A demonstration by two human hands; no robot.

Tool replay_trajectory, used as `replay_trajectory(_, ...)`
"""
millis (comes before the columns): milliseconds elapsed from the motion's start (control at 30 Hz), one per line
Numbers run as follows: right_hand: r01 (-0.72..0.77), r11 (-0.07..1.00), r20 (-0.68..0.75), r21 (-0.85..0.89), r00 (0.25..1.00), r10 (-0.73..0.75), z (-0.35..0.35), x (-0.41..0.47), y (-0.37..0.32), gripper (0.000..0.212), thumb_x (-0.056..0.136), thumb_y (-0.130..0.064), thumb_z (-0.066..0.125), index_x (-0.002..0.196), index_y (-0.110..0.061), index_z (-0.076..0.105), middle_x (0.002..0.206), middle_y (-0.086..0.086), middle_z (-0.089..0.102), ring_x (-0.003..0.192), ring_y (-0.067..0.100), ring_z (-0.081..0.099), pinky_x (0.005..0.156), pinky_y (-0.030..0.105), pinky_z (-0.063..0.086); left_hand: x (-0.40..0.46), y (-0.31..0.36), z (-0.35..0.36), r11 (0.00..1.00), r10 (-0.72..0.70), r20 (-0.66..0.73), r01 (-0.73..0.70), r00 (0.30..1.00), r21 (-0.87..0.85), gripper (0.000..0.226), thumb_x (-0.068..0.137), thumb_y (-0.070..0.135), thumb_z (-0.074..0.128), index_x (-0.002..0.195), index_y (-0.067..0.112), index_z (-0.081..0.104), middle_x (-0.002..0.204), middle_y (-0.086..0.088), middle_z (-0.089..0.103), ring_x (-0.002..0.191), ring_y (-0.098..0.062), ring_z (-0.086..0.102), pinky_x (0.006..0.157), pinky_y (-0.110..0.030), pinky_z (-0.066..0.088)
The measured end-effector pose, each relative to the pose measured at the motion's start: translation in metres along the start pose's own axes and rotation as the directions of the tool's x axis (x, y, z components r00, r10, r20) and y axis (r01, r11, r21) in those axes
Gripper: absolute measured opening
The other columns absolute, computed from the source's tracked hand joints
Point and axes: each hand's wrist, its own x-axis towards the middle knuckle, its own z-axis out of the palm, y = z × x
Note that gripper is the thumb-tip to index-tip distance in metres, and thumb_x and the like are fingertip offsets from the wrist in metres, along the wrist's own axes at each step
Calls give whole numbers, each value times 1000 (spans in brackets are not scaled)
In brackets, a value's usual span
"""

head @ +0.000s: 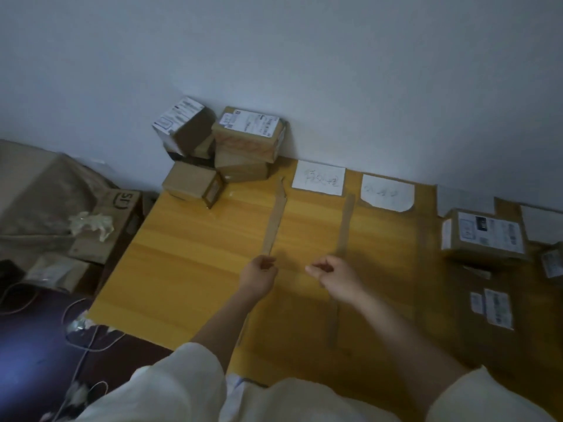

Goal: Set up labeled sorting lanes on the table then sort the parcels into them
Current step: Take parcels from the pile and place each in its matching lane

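Note:
Two long cardboard strips lie lengthwise on the yellow wooden table point(189, 269) as dividers: the left strip point(274, 220) and the right strip point(345, 226). Behind them, against the wall, lie two white handwritten paper labels point(318, 178) point(387, 193). My left hand point(259, 275) has its fingers curled on the left strip, pinching it. My right hand point(335, 275) hovers over the right strip with fingers curled and nothing visible in it. A pile of brown parcels point(243, 141) stands at the back left corner. More labelled parcels point(484, 236) sit at the right.
Left of the table stand cardboard boxes point(118, 220), a brown sack point(45, 193) and crumpled plastic point(91, 223). Cables point(79, 330) trail over the dark floor. Flat parcels with white stickers point(498, 309) lie at the right front. Another white sheet point(542, 223) lies at the far right.

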Motion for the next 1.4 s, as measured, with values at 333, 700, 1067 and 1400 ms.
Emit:
replay_trajectory(333, 9, 986, 134, -169, 991, 14, 84, 68, -119, 59, 82, -48, 71, 130, -21, 49, 124, -2, 55, 111, 20, 57, 93, 35, 49, 56, -76, -118, 984, -142, -157, 121, 977, -130, 44, 93, 21, 56, 136, 18, 48, 141, -8, 50, 116, -28, 56, 81, -33, 49)
replay_trajectory(700, 66, 914, 25, -401, 998, -61, 136, 149, -212, 86, 76, -46, 78, 145, -22, 34, 149, 5, 37, 131, 26, 45, 101, 39, 43, 113, -135, -174, 966, -61, -203, 109, 977, 234, 79, 81, 41, 69, 148, 33, 28, 160, -3, 11, 147, -29, 7, 119, -47, 13)
replay_trajectory(1067, 223, 595, 18, -772, 944, -330, 178, 208, -263, 106, 68, -60, 76, 151, -19, 24, 154, 5, 32, 137, 30, 29, 108, 44, 33, 117, -157, -169, 953, 7, -243, 66, 970, 294, 96, 72, 53, 73, 149, 46, 16, 160, 9, -4, 147, -21, -5, 118, -44, 6)
replay_trajectory(1400, 108, 544, -65, -832, 955, -289, 191, 195, -256, 110, 65, -68, 74, 147, -10, 28, 141, 12, 37, 126, 30, 34, 102, 37, 36, 117, -158, -170, 951, 11, -236, 63, 972, 303, 97, 72, 55, 72, 149, 47, 13, 161, 9, -6, 147, -22, -7, 118, -45, 4)
